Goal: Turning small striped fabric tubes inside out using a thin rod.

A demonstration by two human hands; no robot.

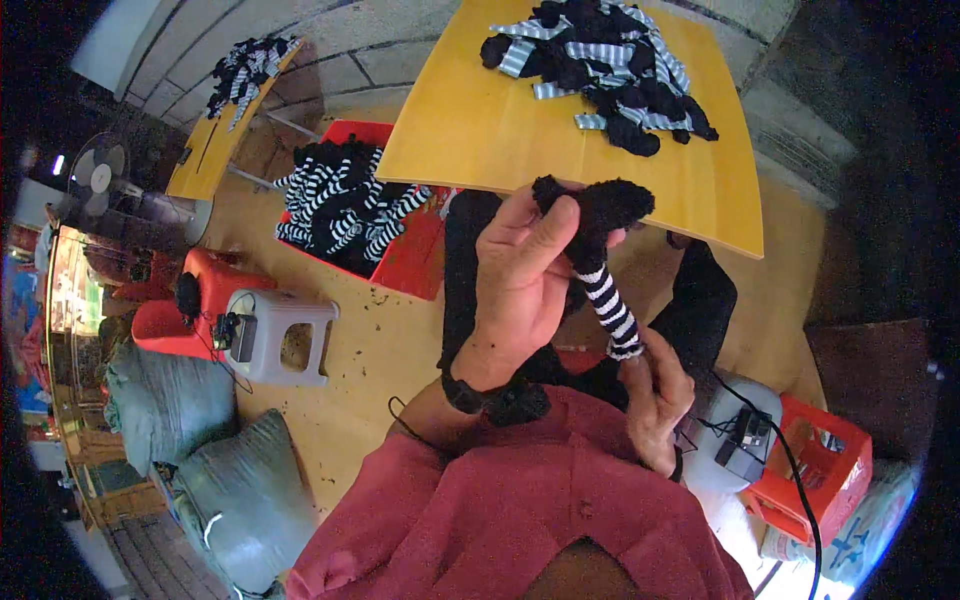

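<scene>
In front of my body I hold a small sock-like knitted piece (608,305), with a fuzzy black end and a narrow black-and-white striped tube. My left hand (525,265) grips the black end between thumb and fingers, level with the table's near edge. Lower down, my right hand (657,400) closes its fingers at the striped tube's lower end. How far those fingers reach into the tube is hidden. On the yellow table (455,125) ahead lies a heap of black pieces with grey-and-white striped parts (625,75).
Left of the table stands a red bin (415,262) full of black-and-white striped pieces. A smaller table (205,165) carries another pile. Grey stool (285,335), red chair (205,300) and stuffed sacks (245,495) are at left. A red crate (815,465) and hanging cable are at right.
</scene>
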